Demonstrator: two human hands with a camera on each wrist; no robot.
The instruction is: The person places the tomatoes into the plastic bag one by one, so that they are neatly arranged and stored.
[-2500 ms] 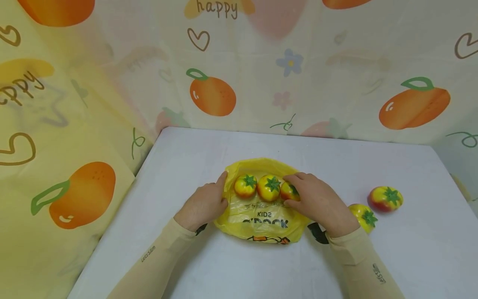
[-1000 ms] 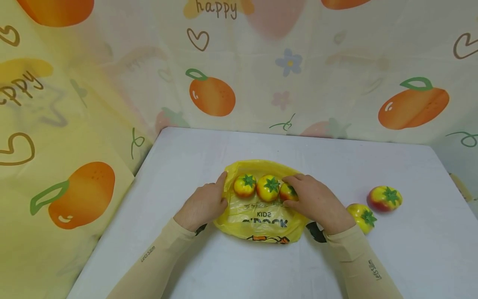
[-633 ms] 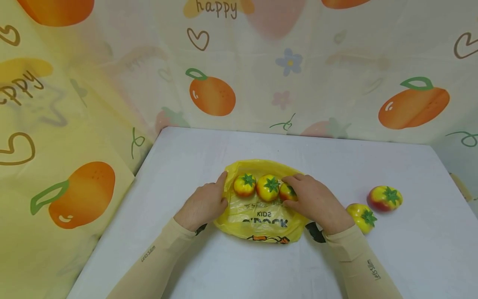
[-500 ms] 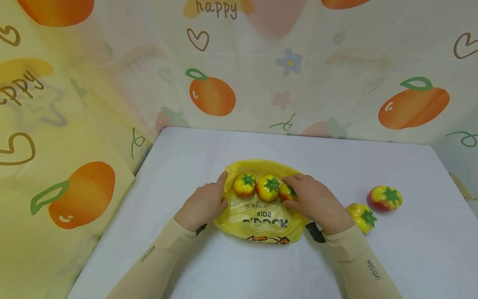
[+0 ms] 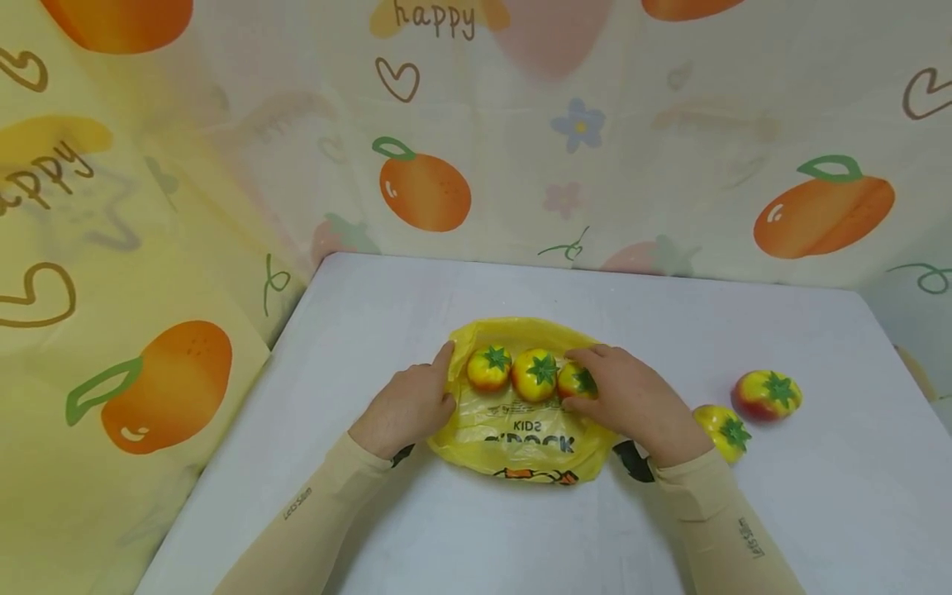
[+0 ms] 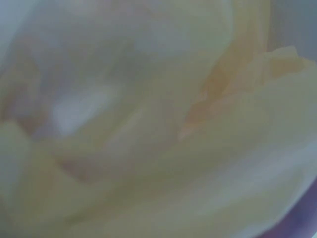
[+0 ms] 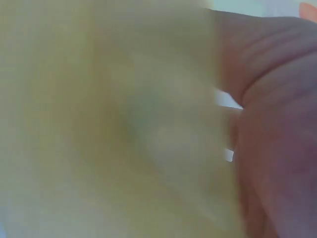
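Observation:
A yellow translucent plastic bag [image 5: 521,463] with dark lettering lies spread on the table. On its far half, three shiny yellow-red toy tomatoes with green star-shaped leaves sit in a row: a left toy tomato [image 5: 487,373], a middle toy tomato [image 5: 531,378] and a right toy tomato [image 5: 568,382]. My left hand [image 5: 407,405] holds the bag's left edge, index finger pointing forward along it. My right hand [image 5: 638,398] reaches over the bag's right side, fingertips and thumb around the right toy tomato, partly covering it. Blurred bag plastic [image 6: 148,163] fills much of the left wrist view.
To the right of the bag lie two more toy tomatoes, a nearer one [image 5: 720,426] partly behind my right forearm and a farther redder one [image 5: 766,395]. A white-covered table [image 5: 416,545] carries everything. Fruit-printed curtains [image 5: 513,207] hang along its back and left sides.
Both hands keep their places at the bag and the toy tomatoes stay in a row. Only a very slight shift of the whole view shows.

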